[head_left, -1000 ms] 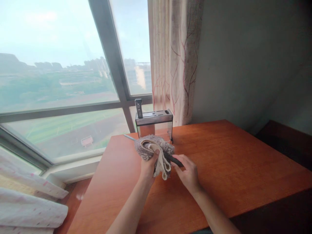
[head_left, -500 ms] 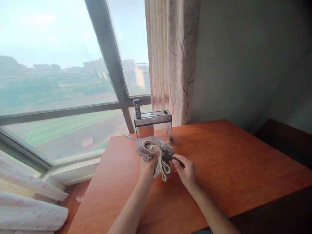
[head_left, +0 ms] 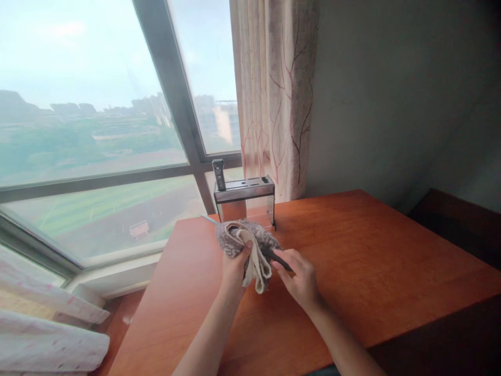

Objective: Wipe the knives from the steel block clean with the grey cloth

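A grey and cream towel (head_left: 256,250) is folded around the blade of a knife, above the table. My left hand (head_left: 235,266) grips the towel from the left, thumb on top. At the right, my right hand (head_left: 299,274) is closed on the black knife handle (head_left: 281,259). A thin grey blade tip (head_left: 210,219) sticks out of the towel's far left side; the rest of the blade is hidden. Just behind stands a clear-sided knife block (head_left: 245,192) with a slotted metal top. Another dark handle (head_left: 218,175) rises upright from its left end.
The reddish-brown wooden table (head_left: 352,250) has its far edge by a window (head_left: 97,104) and a patterned curtain (head_left: 277,94). Another curtain (head_left: 50,339) hangs at the lower left. A grey wall (head_left: 371,104) is at the right.
My right hand has turned slightly and its fingers sit nearer the towel on the handle. The towel and left hand have shifted slightly left, with the blade tip showing a little less.
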The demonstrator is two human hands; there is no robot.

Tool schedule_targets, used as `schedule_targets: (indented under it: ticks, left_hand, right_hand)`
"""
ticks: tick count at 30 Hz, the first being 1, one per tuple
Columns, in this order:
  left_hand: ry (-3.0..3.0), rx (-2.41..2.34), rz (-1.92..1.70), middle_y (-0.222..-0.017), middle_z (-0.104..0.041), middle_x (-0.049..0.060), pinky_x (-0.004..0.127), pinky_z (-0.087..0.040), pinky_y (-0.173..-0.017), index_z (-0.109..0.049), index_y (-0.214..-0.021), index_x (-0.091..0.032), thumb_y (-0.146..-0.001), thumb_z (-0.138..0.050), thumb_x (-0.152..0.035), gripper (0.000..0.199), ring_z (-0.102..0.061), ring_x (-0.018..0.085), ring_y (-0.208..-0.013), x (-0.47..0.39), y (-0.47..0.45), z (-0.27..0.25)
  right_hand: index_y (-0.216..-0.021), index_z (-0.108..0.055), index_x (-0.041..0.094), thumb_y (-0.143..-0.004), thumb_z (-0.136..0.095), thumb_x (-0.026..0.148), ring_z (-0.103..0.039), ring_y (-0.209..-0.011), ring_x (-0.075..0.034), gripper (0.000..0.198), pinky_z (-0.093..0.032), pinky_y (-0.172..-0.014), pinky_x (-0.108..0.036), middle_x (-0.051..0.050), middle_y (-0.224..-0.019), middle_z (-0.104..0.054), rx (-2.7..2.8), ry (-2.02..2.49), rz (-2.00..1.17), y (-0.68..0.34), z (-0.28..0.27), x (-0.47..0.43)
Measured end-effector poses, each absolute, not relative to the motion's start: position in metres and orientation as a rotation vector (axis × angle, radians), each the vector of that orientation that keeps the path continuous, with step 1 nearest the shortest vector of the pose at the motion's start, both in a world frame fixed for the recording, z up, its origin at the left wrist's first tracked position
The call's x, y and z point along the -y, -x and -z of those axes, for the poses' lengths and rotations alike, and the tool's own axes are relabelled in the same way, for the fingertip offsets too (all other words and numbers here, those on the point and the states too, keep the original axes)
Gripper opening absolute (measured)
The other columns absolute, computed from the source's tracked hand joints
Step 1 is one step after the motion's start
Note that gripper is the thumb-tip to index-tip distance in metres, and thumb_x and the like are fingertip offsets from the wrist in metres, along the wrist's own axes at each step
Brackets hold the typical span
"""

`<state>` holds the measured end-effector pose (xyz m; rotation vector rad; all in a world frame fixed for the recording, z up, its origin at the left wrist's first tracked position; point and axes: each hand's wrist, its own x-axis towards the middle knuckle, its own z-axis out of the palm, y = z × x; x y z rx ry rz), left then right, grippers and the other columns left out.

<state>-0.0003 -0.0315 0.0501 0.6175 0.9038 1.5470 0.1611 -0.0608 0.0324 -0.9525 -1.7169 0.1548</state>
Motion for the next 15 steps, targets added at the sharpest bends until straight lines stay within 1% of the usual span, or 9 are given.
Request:
schedule_targets:
  ticks: [2, 4, 7, 10, 12, 15]
  left_hand:
    - [-0.615, -0.879, -1.579, -0.094, -0.071, 0.008, 0.031, -0.054, -0.076, -0.062, -0.101, -0.013, -0.062, -0.082, -0.027, 0.046, -0.069, 0.022, -0.083, 0.030, 0.005, -0.053]
    - [-0.573, -0.866, -1.613, -0.089, -0.072, 0.006, 0.031, -0.055, -0.076, -0.063, -0.099, -0.013, -0.062, -0.082, -0.027, 0.044, -0.069, 0.022, -0.082, 0.028, 0.011, -0.058]
    - [-0.491, -0.851, -1.682, -0.081, -0.072, 0.003, 0.030, -0.056, -0.072, -0.064, -0.097, -0.015, -0.061, -0.082, -0.028, 0.043, -0.070, 0.021, -0.074, 0.024, 0.021, -0.065]
    - [-0.463, -0.818, -1.737, -0.081, -0.072, 0.002, 0.030, -0.057, -0.069, -0.064, -0.098, -0.017, -0.061, -0.082, -0.027, 0.043, -0.070, 0.019, -0.069, 0.021, 0.029, -0.070]
    - [-0.465, -0.797, -1.740, -0.082, -0.072, 0.002, 0.029, -0.057, -0.069, -0.064, -0.098, -0.017, -0.062, -0.081, -0.028, 0.041, -0.069, 0.018, -0.068, 0.021, 0.031, -0.070]
    - [-0.437, -0.790, -1.733, -0.082, -0.072, 0.002, 0.029, -0.057, -0.071, -0.064, -0.099, -0.016, -0.064, -0.080, -0.028, 0.040, -0.069, 0.018, -0.069, 0.021, 0.029, -0.068]
  right_hand:
    - [-0.108, -0.065, 0.022, -0.089, -0.054, 0.026, -0.066, -0.082, -0.019, 0.022, -0.053, -0.072, -0.028, -0.007, -0.089, -0.069, 1.705, 0.962, -0.257, -0.163, -0.035, 0.061]
    - [-0.102, -0.067, 0.021, -0.090, -0.052, 0.030, -0.068, -0.078, -0.019, 0.021, -0.054, -0.069, -0.027, -0.006, -0.087, -0.071, 1.659, 0.981, -0.354, -0.164, -0.036, 0.062]
    - [-0.096, -0.069, 0.021, -0.090, -0.051, 0.035, -0.067, -0.062, -0.017, 0.024, -0.053, -0.058, -0.025, -0.004, -0.073, -0.070, 1.553, 1.012, -0.529, -0.166, -0.035, 0.061]
    - [-0.095, -0.070, 0.020, -0.090, -0.051, 0.037, -0.060, -0.047, -0.014, 0.026, -0.048, -0.049, -0.023, 0.000, -0.059, -0.065, 1.499, 1.010, -0.662, -0.167, -0.036, 0.062]
    - [-0.095, -0.069, 0.020, -0.088, -0.054, 0.037, -0.061, -0.049, -0.014, 0.024, -0.049, -0.051, -0.023, 0.000, -0.062, -0.066, 1.510, 1.002, -0.668, -0.167, -0.039, 0.062]
    - [-0.097, -0.069, 0.021, -0.086, -0.058, 0.034, -0.066, -0.068, -0.017, 0.020, -0.053, -0.063, -0.026, -0.004, -0.080, -0.070, 1.549, 0.990, -0.545, -0.168, -0.042, 0.061]
